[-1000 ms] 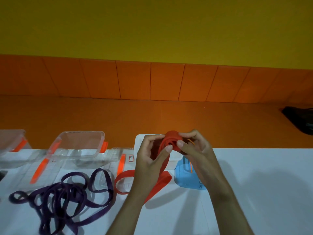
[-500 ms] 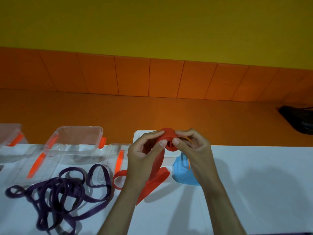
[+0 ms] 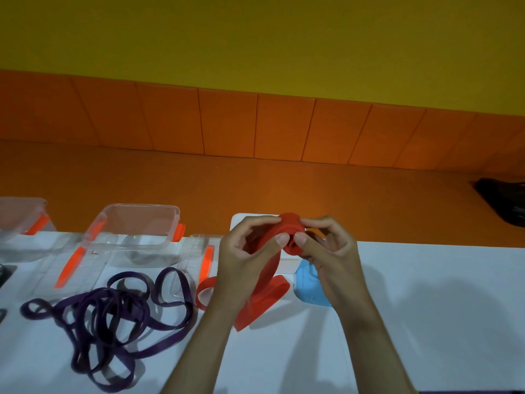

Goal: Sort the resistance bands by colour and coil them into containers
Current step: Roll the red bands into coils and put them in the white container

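Red band [image 3: 287,231] coil in both hands' pinching grip.

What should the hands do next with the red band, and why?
Probably wind one more turn onto the roll. The left hand and the right hand pinch the red band in a small roll above the table. Its loose end hangs down and lies folded on the table, so it does not look ready for a container yet.
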`<state>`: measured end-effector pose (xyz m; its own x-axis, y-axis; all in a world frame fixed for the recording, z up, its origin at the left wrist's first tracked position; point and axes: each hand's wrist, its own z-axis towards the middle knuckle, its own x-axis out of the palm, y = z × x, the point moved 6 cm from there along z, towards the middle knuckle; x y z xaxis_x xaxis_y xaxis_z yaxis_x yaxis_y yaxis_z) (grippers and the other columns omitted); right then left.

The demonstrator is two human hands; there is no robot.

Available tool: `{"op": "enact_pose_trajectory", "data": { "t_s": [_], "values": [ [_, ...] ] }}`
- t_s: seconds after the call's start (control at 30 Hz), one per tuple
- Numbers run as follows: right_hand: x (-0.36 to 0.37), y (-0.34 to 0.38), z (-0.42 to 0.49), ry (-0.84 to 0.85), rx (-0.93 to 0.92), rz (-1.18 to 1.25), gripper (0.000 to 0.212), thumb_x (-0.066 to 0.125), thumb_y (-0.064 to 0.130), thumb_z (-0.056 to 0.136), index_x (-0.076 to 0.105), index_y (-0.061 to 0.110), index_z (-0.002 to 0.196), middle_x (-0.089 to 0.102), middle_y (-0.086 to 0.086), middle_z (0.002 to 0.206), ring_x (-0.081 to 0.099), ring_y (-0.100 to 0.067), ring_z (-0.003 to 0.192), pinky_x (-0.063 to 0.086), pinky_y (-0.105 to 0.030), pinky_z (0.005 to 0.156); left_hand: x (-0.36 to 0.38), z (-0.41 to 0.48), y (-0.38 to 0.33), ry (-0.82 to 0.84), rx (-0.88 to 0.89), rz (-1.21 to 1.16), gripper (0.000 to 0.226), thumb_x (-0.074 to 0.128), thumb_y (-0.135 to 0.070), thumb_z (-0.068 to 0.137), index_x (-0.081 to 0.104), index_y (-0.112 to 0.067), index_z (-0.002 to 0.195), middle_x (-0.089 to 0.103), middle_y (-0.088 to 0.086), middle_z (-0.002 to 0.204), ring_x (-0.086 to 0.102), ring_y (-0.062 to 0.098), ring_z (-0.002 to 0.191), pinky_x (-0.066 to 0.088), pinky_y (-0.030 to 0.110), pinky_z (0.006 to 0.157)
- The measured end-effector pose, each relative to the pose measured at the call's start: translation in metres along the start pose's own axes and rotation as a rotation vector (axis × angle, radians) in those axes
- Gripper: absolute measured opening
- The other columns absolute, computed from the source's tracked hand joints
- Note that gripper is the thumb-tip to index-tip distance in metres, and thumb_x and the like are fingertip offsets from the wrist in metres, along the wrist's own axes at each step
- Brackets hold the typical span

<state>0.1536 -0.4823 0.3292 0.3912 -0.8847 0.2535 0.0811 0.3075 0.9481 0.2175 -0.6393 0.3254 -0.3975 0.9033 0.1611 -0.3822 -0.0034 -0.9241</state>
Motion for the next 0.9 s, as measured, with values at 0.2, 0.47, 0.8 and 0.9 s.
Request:
{"op": "enact_pose_trajectory", "data": {
  "t_s": [0.2, 0.47, 0.8, 0.9],
  "values": [
    [0.003, -0.009, 0.004, -0.099, -0.037, 0.067, 0.022, 0.084, 0.027, 0.08, 0.07, 0.019, 0.095, 0.074, -0.011, 0.107, 0.075, -0.031, 0.101, 0.062, -0.042, 0.085, 0.002, -0.002, 0.005, 0.041, 0.005, 0.023, 0.048, 0.088, -0.024, 0.085, 0.073, -0.051, 0.122, 0.074, -0.01, 0.124, 0.068, 0.018, 0.122, 0.056, 0.023, 0.097],
    [-0.005, 0.014, 0.012, -0.041, -0.117, -0.206, 0.036, 0.095, 0.034, 0.073, 0.071, 0.022, 0.098, 0.078, -0.005, 0.107, 0.077, -0.024, 0.101, 0.062, -0.027, 0.081, 0.0, -0.005, 0.004, 0.069, 0.018, 0.093, 0.048, 0.081, -0.042, 0.089, 0.063, -0.063, 0.127, 0.069, -0.026, 0.13, 0.064, 0.001, 0.125, 0.054, 0.013, 0.093],
    [0.004, 0.003, 0.006, -0.083, -0.066, -0.097, 0.032, 0.09, 0.032, 0.078, 0.063, 0.017, 0.087, 0.077, -0.011, 0.113, 0.075, -0.033, 0.107, 0.062, -0.038, 0.087, -0.006, -0.004, 0.005, -0.055, 0.039, 0.039, 0.029, 0.083, -0.032, 0.09, 0.073, -0.053, 0.107, 0.074, -0.02, 0.118, 0.069, 0.008, 0.118, 0.055, 0.014, 0.09],
    [0.001, 0.013, 0.003, -0.114, -0.14, -0.145, 0.034, 0.093, 0.039, 0.077, 0.069, 0.018, 0.088, 0.08, -0.009, 0.108, 0.078, -0.031, 0.1, 0.064, -0.033, 0.08, -0.005, -0.005, 0.008, -0.036, 0.011, 0.035, 0.025, 0.081, -0.039, 0.087, 0.074, -0.053, 0.106, 0.076, -0.018, 0.116, 0.07, 0.008, 0.116, 0.056, 0.015, 0.089]
  ]
}}
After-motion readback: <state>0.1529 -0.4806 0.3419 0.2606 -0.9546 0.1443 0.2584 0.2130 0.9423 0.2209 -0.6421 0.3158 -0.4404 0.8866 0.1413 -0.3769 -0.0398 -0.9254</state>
